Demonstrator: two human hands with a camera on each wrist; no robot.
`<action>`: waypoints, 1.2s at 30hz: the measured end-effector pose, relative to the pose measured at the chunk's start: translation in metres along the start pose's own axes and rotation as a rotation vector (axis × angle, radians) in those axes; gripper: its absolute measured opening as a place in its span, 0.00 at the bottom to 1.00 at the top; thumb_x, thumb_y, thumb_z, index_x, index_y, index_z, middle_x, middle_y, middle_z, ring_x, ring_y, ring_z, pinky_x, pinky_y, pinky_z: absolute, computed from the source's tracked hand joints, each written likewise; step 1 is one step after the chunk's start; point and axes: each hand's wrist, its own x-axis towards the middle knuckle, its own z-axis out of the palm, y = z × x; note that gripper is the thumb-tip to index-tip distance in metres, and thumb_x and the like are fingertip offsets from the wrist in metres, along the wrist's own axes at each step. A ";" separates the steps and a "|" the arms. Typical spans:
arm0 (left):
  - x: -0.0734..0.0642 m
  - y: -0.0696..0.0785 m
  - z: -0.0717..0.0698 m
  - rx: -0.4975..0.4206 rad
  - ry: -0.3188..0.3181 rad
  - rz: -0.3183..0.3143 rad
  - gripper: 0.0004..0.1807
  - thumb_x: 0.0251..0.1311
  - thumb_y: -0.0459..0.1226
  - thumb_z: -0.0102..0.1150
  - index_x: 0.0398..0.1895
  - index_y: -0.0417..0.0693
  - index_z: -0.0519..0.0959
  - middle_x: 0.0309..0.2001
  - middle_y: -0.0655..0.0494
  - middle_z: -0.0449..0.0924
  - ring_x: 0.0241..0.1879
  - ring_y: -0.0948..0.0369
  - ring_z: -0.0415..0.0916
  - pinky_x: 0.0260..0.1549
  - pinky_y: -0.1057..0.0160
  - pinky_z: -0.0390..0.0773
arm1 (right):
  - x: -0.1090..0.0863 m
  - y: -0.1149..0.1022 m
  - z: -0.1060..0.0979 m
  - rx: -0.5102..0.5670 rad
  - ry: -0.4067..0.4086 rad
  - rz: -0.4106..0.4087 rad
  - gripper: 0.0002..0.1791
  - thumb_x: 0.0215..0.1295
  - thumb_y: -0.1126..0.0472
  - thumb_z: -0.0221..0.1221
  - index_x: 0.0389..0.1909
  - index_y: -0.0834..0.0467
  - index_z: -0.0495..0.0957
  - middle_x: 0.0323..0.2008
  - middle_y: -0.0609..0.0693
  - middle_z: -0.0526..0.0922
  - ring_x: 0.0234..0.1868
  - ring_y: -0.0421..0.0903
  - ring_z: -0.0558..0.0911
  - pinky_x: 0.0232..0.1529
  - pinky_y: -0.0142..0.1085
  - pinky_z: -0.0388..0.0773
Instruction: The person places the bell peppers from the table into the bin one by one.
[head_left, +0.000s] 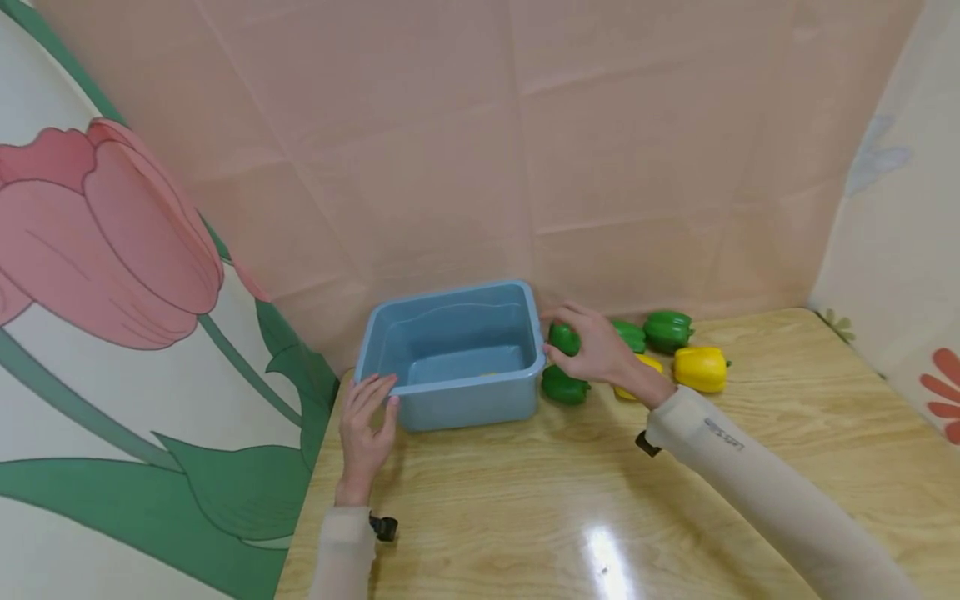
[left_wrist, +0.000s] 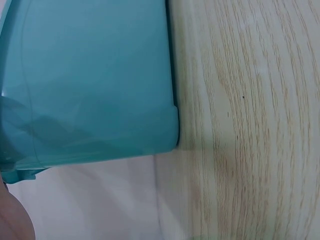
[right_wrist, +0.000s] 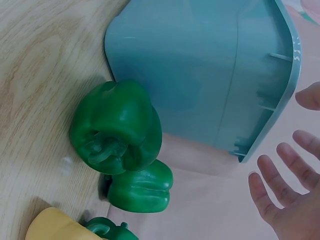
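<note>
A blue plastic bin (head_left: 468, 407) stands upright on the table against the back wall. At its front left corner my left hand (head_left: 365, 429) touches the rim, fingers extended over the edge. My right hand (head_left: 592, 346) is at the bin's right rim, its fingers loosely bent and apart in the right wrist view, with nothing between them. Below this hand, a green bell pepper (right_wrist: 117, 127) sits close against the bin's side, with another green pepper (right_wrist: 142, 187) behind it. A yellow pepper (head_left: 649, 363) is partly hidden by my right wrist.
Farther right on the wooden table (head_left: 510, 508) are more green peppers (head_left: 667, 331) and a second yellow pepper (head_left: 701, 369). A pinkish sheet (head_left: 420, 167) covers the back wall. A tulip-painted wall (head_left: 112, 250) borders the table's left edge.
</note>
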 end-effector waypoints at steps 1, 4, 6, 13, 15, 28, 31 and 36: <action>0.000 0.000 0.000 0.002 0.001 -0.003 0.18 0.66 0.27 0.68 0.58 0.45 0.88 0.56 0.46 0.89 0.64 0.42 0.79 0.75 0.28 0.58 | 0.000 0.000 0.000 -0.002 0.000 0.000 0.26 0.63 0.55 0.71 0.61 0.59 0.84 0.54 0.52 0.86 0.49 0.54 0.84 0.50 0.56 0.83; 0.000 0.001 0.000 -0.001 0.005 -0.004 0.18 0.65 0.27 0.68 0.57 0.43 0.88 0.56 0.46 0.89 0.64 0.41 0.79 0.75 0.28 0.58 | -0.001 0.000 0.000 -0.003 -0.008 0.008 0.26 0.63 0.55 0.71 0.61 0.58 0.83 0.54 0.52 0.86 0.49 0.53 0.85 0.50 0.55 0.83; 0.000 0.001 0.000 -0.001 0.007 -0.005 0.18 0.65 0.27 0.68 0.57 0.43 0.88 0.56 0.45 0.89 0.63 0.41 0.79 0.75 0.27 0.58 | -0.001 0.001 0.001 -0.004 -0.015 0.020 0.26 0.64 0.54 0.71 0.62 0.57 0.83 0.55 0.52 0.86 0.49 0.53 0.85 0.51 0.55 0.83; 0.000 0.001 -0.001 -0.003 -0.004 -0.015 0.19 0.66 0.28 0.67 0.60 0.47 0.88 0.57 0.46 0.89 0.64 0.41 0.79 0.75 0.28 0.57 | -0.002 0.004 0.002 -0.004 -0.014 0.032 0.25 0.64 0.55 0.71 0.62 0.56 0.83 0.55 0.52 0.86 0.50 0.53 0.85 0.51 0.55 0.83; 0.000 0.002 -0.001 -0.002 -0.006 -0.017 0.19 0.66 0.28 0.67 0.59 0.47 0.88 0.57 0.47 0.89 0.64 0.41 0.79 0.75 0.28 0.57 | -0.002 0.005 0.002 -0.008 -0.010 0.022 0.25 0.64 0.55 0.71 0.61 0.56 0.83 0.55 0.52 0.86 0.49 0.53 0.85 0.50 0.55 0.83; 0.000 0.001 0.001 0.001 0.007 -0.003 0.17 0.65 0.27 0.68 0.57 0.41 0.88 0.56 0.46 0.89 0.64 0.41 0.79 0.75 0.28 0.57 | -0.009 0.011 0.004 -0.056 -0.017 0.038 0.21 0.64 0.53 0.72 0.56 0.54 0.85 0.51 0.51 0.86 0.48 0.52 0.84 0.50 0.54 0.83; 0.000 0.001 0.000 -0.013 0.007 0.001 0.18 0.66 0.27 0.67 0.58 0.42 0.88 0.57 0.46 0.89 0.64 0.41 0.79 0.74 0.26 0.57 | -0.012 0.014 0.006 -0.059 -0.015 0.056 0.20 0.64 0.53 0.72 0.55 0.54 0.85 0.49 0.51 0.86 0.46 0.51 0.83 0.48 0.52 0.82; 0.001 0.002 0.000 -0.022 0.014 0.021 0.21 0.65 0.26 0.67 0.59 0.46 0.88 0.56 0.45 0.89 0.63 0.40 0.79 0.70 0.22 0.59 | -0.019 0.020 0.012 -0.054 -0.010 0.075 0.21 0.63 0.54 0.72 0.55 0.55 0.85 0.47 0.52 0.85 0.43 0.51 0.82 0.43 0.51 0.81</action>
